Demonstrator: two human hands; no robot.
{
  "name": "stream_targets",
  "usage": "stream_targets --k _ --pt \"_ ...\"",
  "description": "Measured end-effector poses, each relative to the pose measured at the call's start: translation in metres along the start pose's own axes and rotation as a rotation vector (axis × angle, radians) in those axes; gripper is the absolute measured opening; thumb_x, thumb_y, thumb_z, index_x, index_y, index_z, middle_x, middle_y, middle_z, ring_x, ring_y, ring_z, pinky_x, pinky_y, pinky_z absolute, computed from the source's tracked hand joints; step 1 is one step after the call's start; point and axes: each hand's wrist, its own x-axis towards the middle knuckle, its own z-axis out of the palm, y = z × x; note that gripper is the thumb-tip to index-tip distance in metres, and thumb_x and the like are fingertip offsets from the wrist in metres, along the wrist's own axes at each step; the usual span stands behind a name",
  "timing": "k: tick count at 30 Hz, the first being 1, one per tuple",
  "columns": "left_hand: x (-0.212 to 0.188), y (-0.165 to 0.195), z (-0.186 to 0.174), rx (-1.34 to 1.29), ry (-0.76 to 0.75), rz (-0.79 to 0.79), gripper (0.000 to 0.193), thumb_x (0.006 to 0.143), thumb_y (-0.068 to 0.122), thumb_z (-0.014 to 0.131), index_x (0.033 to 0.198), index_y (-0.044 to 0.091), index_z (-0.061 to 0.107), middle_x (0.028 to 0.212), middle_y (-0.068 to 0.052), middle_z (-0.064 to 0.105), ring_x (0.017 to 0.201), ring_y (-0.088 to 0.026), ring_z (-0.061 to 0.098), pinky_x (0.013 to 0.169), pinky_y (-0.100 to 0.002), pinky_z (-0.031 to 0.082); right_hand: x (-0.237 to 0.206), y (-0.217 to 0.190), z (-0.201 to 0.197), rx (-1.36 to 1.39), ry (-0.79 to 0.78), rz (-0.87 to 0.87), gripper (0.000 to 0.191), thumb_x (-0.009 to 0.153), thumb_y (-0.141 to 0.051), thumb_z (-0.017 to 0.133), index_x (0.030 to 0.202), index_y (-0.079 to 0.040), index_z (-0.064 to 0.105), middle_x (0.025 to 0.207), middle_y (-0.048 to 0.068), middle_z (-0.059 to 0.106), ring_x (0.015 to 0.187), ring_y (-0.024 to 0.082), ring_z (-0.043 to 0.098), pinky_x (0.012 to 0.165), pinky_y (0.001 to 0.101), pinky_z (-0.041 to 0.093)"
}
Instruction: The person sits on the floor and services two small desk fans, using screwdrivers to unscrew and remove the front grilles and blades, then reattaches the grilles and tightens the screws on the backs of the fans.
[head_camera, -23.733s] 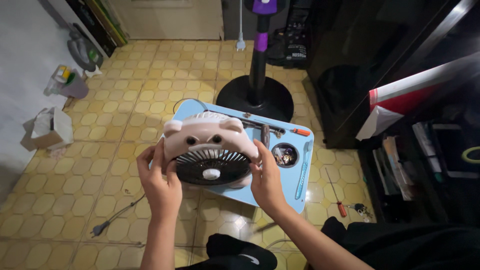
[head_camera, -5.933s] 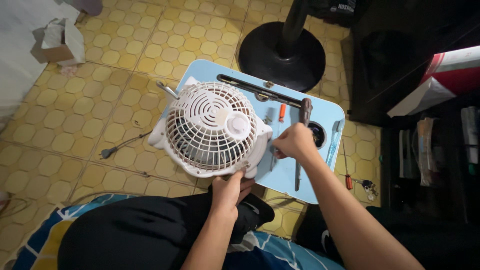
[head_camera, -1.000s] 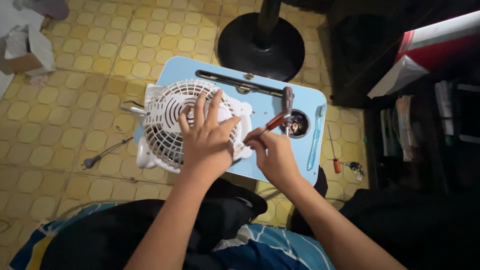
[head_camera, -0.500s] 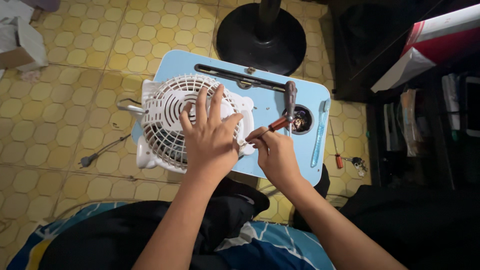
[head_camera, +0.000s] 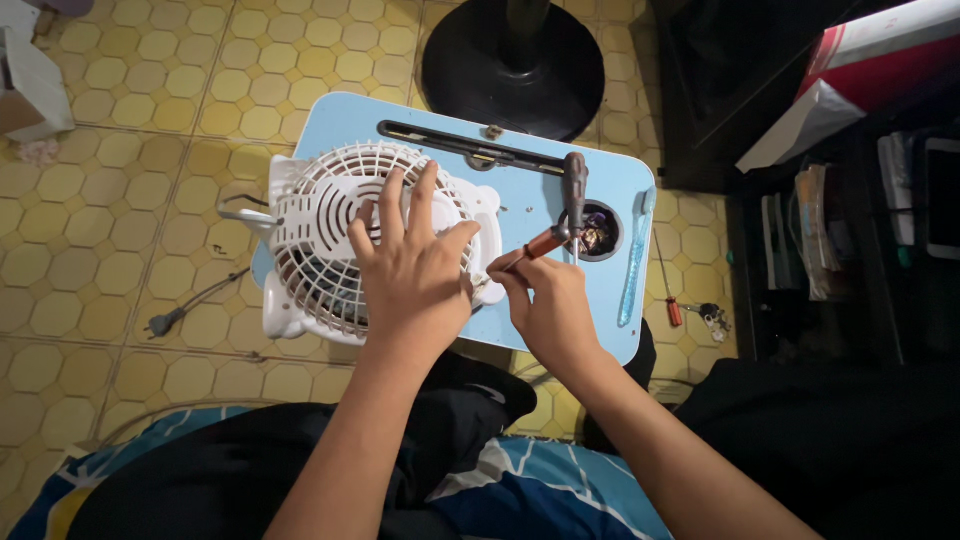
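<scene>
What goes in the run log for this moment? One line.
left hand: flat on white fan grille | right hand: holds orange-handled screwdriver at fan edge | fan on blue tray table

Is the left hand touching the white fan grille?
Touching. The head view shows the left hand pressed flat, fingers spread, on the fan grille, with no gap.

Your white fan (head_camera: 330, 240) and orange-handled screwdriver (head_camera: 535, 247)

The fan lay grille-up on the left part of the blue lap table, its round slatted guard facing you; the screwdriver slanted toward its right edge, handle raised up and right.
</scene>
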Motion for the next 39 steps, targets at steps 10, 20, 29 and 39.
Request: stream_targets --k 10,20,29,39 --pt "0.012 -0.006 -0.015 -0.214 -0.045 0.171 0.023 0.063 0.026 0.086 0.086 0.026 0.084 0.146 -0.005 0.058 0.13 -0.028 0.047 0.097 -0.051 0.031 0.003 0.009 0.004 0.079 -0.033 0.022 0.015 0.083 -0.001 0.074 0.097 0.004 0.07 0.088 0.018 0.073 0.076 0.032 0.074 0.067 0.0371 0.058" --pt "0.009 -0.012 -0.005 -0.404 0.045 0.251 0.012 0.079 0.027 0.084 0.086 0.022 0.077 0.098 0.011 0.075 0.099 -0.012 0.065 0.099 -0.047 0.027 0.007 0.013 0.004 0.082 -0.064 0.074 0.018 0.079 0.0 0.076 0.097 0.004 0.072 0.084 0.018 0.072 0.071 0.028 0.075 0.064 0.0341 0.058" --pt "0.007 -0.014 0.004 -0.349 0.062 0.257 0.011 0.074 0.024 0.084 0.083 0.022 0.079 0.08 0.007 0.074 0.087 -0.013 0.067 0.099 -0.052 0.03 0.044 -0.024 -0.083 0.156 -0.31 -0.046 0.066 0.087 0.002 0.074 0.148 -0.006 0.051 0.138 0.014 0.064 0.112 0.028 0.07 0.088 0.0383 0.06" --pt "0.008 -0.012 0.002 -0.343 0.017 0.226 0.013 0.072 0.027 0.085 0.082 0.02 0.08 0.071 0.005 0.07 0.079 -0.015 0.067 0.101 -0.054 0.03 0.048 -0.072 -0.077 0.003 -0.098 0.029 0.027 0.08 -0.015 0.091 0.094 0.0 0.073 0.086 0.01 0.076 0.081 0.017 0.079 0.076 0.0281 0.063"
